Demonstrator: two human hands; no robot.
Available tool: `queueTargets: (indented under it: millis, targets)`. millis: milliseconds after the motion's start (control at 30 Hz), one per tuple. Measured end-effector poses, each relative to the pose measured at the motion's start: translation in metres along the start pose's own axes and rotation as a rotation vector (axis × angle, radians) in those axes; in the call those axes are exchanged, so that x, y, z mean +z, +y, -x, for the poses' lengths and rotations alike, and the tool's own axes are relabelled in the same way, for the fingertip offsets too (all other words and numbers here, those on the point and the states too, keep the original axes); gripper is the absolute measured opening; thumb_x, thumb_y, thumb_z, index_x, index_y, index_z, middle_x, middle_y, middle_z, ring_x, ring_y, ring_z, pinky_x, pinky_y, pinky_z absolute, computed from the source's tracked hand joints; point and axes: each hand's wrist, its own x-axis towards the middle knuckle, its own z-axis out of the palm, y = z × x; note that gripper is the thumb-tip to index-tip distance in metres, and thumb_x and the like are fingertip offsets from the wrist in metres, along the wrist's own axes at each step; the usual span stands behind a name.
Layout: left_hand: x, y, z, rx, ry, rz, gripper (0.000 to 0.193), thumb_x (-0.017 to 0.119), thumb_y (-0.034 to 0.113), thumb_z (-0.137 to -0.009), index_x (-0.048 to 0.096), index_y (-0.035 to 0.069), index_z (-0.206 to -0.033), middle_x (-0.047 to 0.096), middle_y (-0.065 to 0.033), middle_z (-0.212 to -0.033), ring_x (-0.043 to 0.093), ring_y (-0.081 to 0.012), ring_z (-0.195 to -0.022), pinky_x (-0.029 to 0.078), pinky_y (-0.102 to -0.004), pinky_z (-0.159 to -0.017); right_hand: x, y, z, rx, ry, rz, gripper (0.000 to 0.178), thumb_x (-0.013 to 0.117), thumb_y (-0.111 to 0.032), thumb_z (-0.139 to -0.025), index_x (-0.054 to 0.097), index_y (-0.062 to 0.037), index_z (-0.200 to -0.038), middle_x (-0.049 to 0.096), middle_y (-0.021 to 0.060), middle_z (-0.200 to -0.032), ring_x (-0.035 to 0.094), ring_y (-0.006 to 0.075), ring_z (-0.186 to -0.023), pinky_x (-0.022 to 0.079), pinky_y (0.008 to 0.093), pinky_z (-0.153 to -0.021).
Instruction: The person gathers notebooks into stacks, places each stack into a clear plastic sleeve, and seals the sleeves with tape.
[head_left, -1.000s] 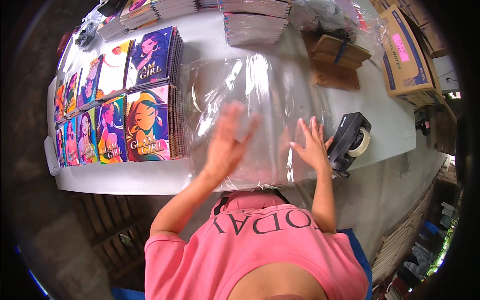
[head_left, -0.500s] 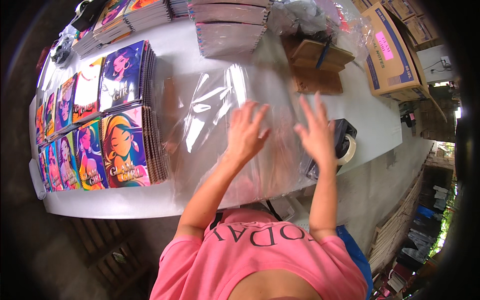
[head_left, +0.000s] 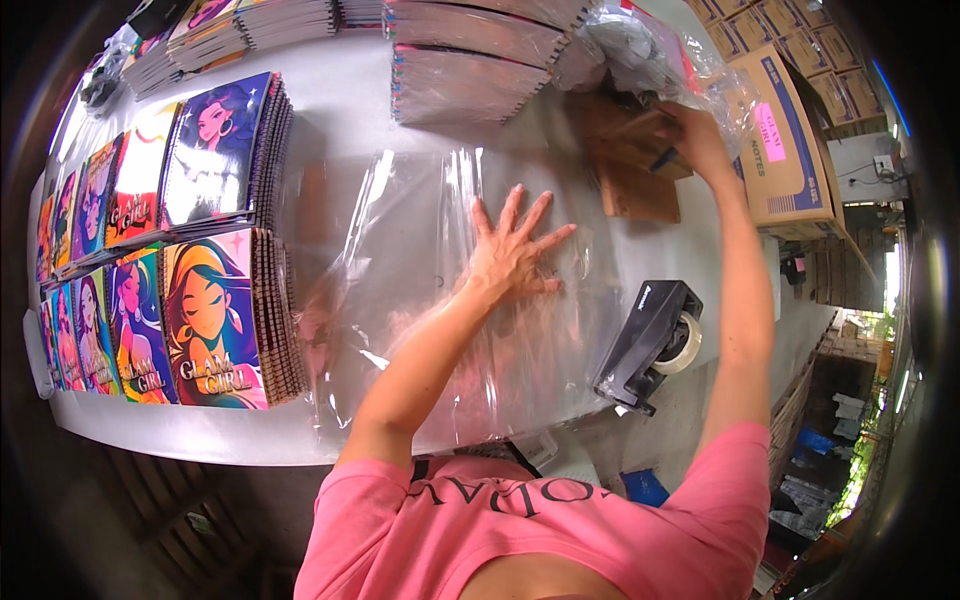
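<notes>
A large clear plastic sheet (head_left: 400, 300) lies over the white table in front of me, creased and shiny. My left hand (head_left: 512, 250) presses flat on it, fingers spread. Farther right, my right hand (head_left: 700, 140) reaches to a brown box-like holder (head_left: 640, 190), its fingers curled at the upper part. A small dark blue object (head_left: 664, 159) shows just below those fingers; whether they grip it or the holder's edge is unclear. A black tape dispenser (head_left: 640, 335) with a roll of pale tape (head_left: 682, 345) stands between my forearms, right of the sheet.
Spiral notebooks with colourful covers (head_left: 215, 320) stand in rows on the left. Tall stacks of plastic-wrapped notebooks (head_left: 465, 85) rise at the back. Crumpled clear plastic (head_left: 625, 45) lies back right, beside a cardboard carton (head_left: 790, 150). The table's front edge (head_left: 200, 450) curves near me.
My right hand has moved from above the sheet's right side to the brown holder. My left hand has come down flat onto the sheet. The view has shifted slightly.
</notes>
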Motion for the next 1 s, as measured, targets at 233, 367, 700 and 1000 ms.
queueTargets:
  millis: [233, 367, 700, 1000]
  targets:
    - [-0.005, 0.003, -0.005, -0.049, -0.115, -0.012, 0.082, 0.057, 0.071, -0.069, 0.028, 0.045, -0.141, 0.011, -0.0026, -0.155, 0.005, -0.037, -0.141, 0.01, -0.0777, -0.095, -0.038, -0.016, 0.014, 0.253, -0.211, -0.3, 0.037, 0.064, 0.002, -0.074, 0.062, -0.0003, -0.111, 0.067, 0.0177, -0.086, 0.068, 0.0235, -0.08, 0.049, 0.0316, -0.071]
    - [-0.005, 0.007, -0.009, -0.035, -0.1, -0.022, 0.084, 0.054, 0.072, -0.071, 0.023, 0.043, -0.144, 0.009, -0.0025, -0.155, 0.004, -0.0353, -0.142, 0.009, -0.0761, -0.098, -0.033, -0.039, 0.012, 0.134, -0.193, -0.182, 0.036, 0.063, 0.001, -0.075, 0.062, 0.0005, -0.11, 0.067, 0.0184, -0.092, 0.066, 0.0302, -0.085, 0.049, 0.0347, -0.075]
    - [-0.013, 0.009, 0.018, -0.202, 0.164, -0.11, 0.082, 0.048, 0.071, -0.077, 0.032, 0.026, -0.144, 0.019, -0.0042, -0.153, 0.007, -0.0293, -0.143, -0.006, -0.0721, -0.101, -0.022, -0.063, 0.016, 0.057, -0.217, -0.107, 0.034, 0.063, -0.003, -0.074, 0.064, -0.0042, -0.108, 0.065, 0.019, -0.095, 0.063, 0.0352, -0.089, 0.049, 0.0393, -0.078]
    - [-0.018, -0.032, 0.064, -0.602, 0.175, -0.107, 0.081, 0.036, 0.076, -0.08, 0.027, 0.03, -0.146, 0.014, -0.0053, -0.155, 0.001, -0.0365, -0.142, -0.005, -0.0731, -0.099, 0.013, -0.098, 0.035, 0.061, -0.07, 0.033, 0.035, 0.064, -0.007, -0.078, 0.062, -0.0132, -0.113, 0.06, 0.0152, -0.112, 0.06, 0.0359, -0.093, 0.05, 0.0427, -0.079]
